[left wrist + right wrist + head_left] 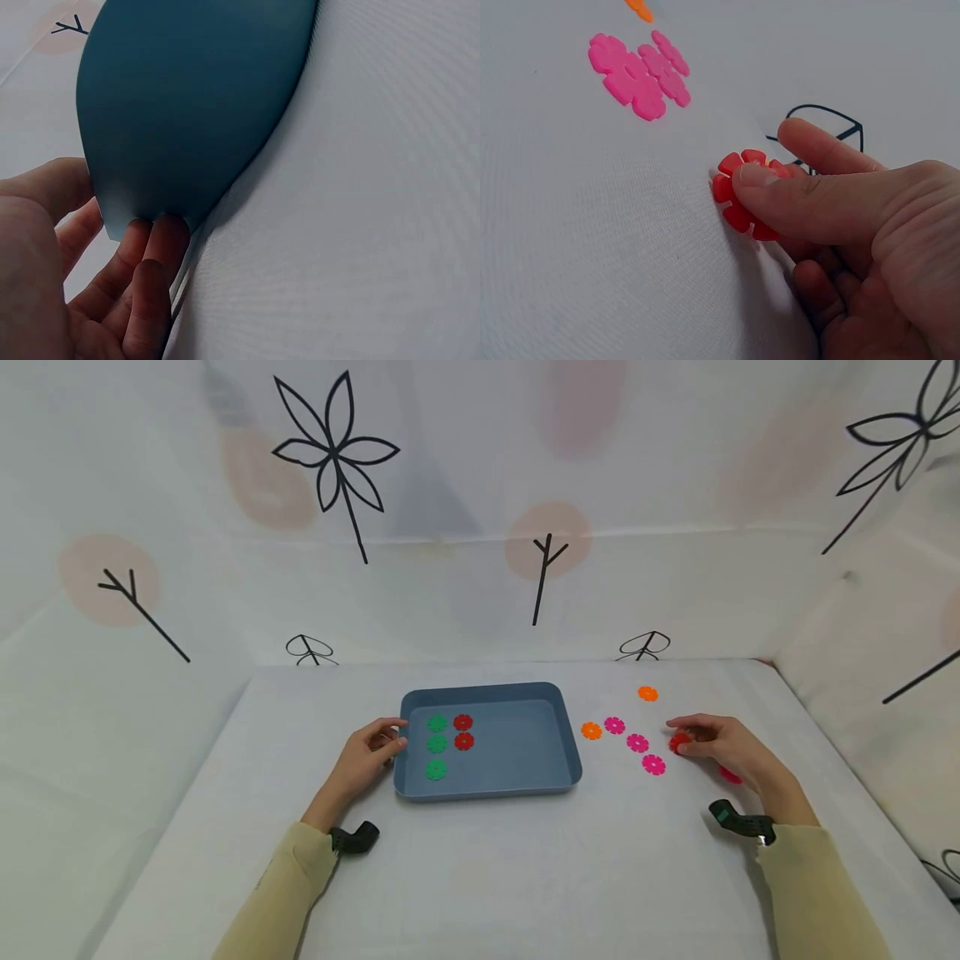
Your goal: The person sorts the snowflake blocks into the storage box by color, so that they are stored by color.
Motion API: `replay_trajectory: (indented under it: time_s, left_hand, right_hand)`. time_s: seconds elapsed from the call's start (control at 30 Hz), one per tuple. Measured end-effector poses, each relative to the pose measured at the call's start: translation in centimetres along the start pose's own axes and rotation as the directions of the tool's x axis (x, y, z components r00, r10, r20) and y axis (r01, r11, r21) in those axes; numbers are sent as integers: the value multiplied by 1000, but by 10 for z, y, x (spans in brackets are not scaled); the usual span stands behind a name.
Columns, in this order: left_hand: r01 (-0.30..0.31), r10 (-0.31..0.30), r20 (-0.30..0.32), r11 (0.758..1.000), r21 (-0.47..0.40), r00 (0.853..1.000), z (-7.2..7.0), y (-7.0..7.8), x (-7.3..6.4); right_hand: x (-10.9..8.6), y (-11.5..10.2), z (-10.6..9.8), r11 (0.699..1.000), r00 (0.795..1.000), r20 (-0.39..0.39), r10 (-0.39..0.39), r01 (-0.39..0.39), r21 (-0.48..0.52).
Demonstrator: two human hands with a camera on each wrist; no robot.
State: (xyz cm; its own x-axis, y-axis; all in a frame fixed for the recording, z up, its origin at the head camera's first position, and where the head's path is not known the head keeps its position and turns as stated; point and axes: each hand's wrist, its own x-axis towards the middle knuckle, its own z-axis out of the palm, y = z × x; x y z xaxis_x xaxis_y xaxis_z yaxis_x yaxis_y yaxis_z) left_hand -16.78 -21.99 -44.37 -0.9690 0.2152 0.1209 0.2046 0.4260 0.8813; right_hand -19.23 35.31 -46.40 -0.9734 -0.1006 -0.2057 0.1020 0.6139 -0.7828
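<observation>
A blue-grey rectangular tray (517,747) lies mid-table, holding a column of three green flower-shaped discs (437,744) and beside it two red flower-shaped discs (463,742). At the tray's left edge, my left hand (367,750) grips the rim; in the left wrist view its curled fingertips touch the outer wall (187,112). To the right of the tray, my right hand (727,745) pinches another red flower-shaped disc (739,191) between thumb and fingers, close to the cloth. Part of that disc is hidden under the thumb.
Between tray and right hand lie three pink flower discs (637,743) and an orange one (591,731). A second orange disc (647,693) lies farther back. Under the right wrist another pink disc (729,774) is partly covered. Patterned cloth (465,593) rises behind the table.
</observation>
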Motion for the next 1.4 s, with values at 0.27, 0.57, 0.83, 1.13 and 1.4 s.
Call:
replay_trajectory:
  time_s: [0.27, 0.57, 0.83, 1.13, 1.4]
  left_hand:
    - [-4, 4, 5, 1000, 6, 1000, -1, 1, 1]
    - [0, 0, 5, 1000, 7, 1000, -1, 1, 1]
    - [11, -11, 6, 1000, 4, 1000, -3, 1, 0]
    - [3, -3, 9, 1000, -14, 1000, -4, 2, 1]
    - [5, -5, 7, 1000, -9, 1000, -1, 2, 0]
  right_hand:
    - [1, 0, 1, 1000, 1000, 3, 25, -25, 15]
    - [0, -1, 1, 1000, 1000, 6, 28, -28, 13]
    - [-1, -1, 0, 999, 1000, -2, 29, -29, 36]
    - [-2, -1, 1, 1000, 998, -56, -15, 15, 12]
    - [-2, -1, -2, 1000, 995, -97, -14, 13, -11]
